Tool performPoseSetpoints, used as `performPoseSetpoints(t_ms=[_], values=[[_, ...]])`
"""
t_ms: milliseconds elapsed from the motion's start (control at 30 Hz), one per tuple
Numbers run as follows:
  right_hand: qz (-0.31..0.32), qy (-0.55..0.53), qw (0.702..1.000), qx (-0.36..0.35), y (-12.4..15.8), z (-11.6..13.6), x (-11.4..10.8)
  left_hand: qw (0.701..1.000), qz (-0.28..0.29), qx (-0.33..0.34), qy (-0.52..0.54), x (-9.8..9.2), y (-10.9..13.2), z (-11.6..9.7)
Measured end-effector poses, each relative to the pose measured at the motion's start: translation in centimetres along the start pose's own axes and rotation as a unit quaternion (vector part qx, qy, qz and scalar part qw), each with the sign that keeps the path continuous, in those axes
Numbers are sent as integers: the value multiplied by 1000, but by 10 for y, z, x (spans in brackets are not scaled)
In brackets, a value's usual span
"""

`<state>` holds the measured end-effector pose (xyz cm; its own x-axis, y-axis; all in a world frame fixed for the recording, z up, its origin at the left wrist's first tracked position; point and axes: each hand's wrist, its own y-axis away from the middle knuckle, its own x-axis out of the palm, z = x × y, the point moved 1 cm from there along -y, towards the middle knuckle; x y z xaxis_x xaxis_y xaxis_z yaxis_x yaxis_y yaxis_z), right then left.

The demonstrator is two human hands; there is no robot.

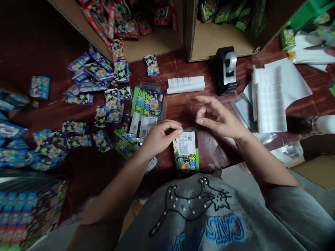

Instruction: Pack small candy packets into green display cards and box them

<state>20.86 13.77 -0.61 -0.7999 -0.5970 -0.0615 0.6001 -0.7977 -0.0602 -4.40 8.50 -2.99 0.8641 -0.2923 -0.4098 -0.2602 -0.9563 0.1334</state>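
Note:
A green packet in a clear bag (186, 150) lies on the dark red table just in front of me. My left hand (159, 136) rests curled at its upper left corner, fingertips pressed on the bag's edge. My right hand (216, 116) hovers above and to the right of the packet, fingers loosely bent and apart, holding nothing that I can see. A stack of bagged green packets (148, 111) lies just left of my left hand.
Many small blue and purple packets (86, 87) are scattered over the left of the table. Two cardboard boxes (157, 42) stand at the back. A black tape dispenser (226, 71), a white label roll (186, 84) and label sheets (270, 97) lie to the right.

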Motion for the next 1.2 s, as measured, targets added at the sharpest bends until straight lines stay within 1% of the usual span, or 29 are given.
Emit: performPoseSetpoints(t_ms=[67,133,200,267,300,367,433,467,500,533,600,633,667,700,767,833,900,1000,1067,1133,1200], values=[[14,-12,1000,4,1,-5,8,996,32,-39,68,-5,4,-8],[16,-11,1000,5,5,-10,16,994,36,-51,92,-8,10,-11],[-8,14,1000,-7,11,-14,23,994,26,-39,95,-8,17,-10],[-52,65,996,-31,22,-17,33,994,18,-32,103,-5,24,-5],[-78,102,991,-46,29,-18,39,993,13,-33,113,-3,27,-3],[-115,195,970,-90,45,-22,51,991,-9,-36,125,1,31,1],[-116,268,945,-149,60,-25,62,992,-30,-29,119,4,34,1],[-109,286,937,-168,66,-25,65,993,-36,-23,110,4,35,0],[-106,286,937,-170,69,-23,65,994,-36,-17,103,5,36,-2],[-111,270,944,-152,69,-19,64,994,-31,-12,101,4,36,-4],[-132,215,965,-75,62,-6,56,994,-12,-5,106,4,36,-9],[-135,184,973,-38,56,2,50,994,-4,-1,109,3,36,-11],[-124,154,980,-11,48,10,44,994,1,1,109,3,36,-14],[-98,127,987,4,41,17,39,994,2,3,107,3,36,-16],[-23,89,996,12,27,27,33,996,-3,1,94,4,35,-19],[38,73,996,15,18,28,32,997,-7,-5,81,5,35,-20],[61,87,994,16,14,24,35,997,-10,-9,78,6,34,-20],[55,129,990,13,14,18,42,996,-12,-13,87,7,34,-20],[30,174,984,6,16,17,45,995,-10,-16,94,6,34,-19],[-12,246,969,-17,21,16,48,994,-5,-20,105,6,33,-19],[-46,322,944,-52,27,15,51,992,-6,-26,123,5,32,-17]])
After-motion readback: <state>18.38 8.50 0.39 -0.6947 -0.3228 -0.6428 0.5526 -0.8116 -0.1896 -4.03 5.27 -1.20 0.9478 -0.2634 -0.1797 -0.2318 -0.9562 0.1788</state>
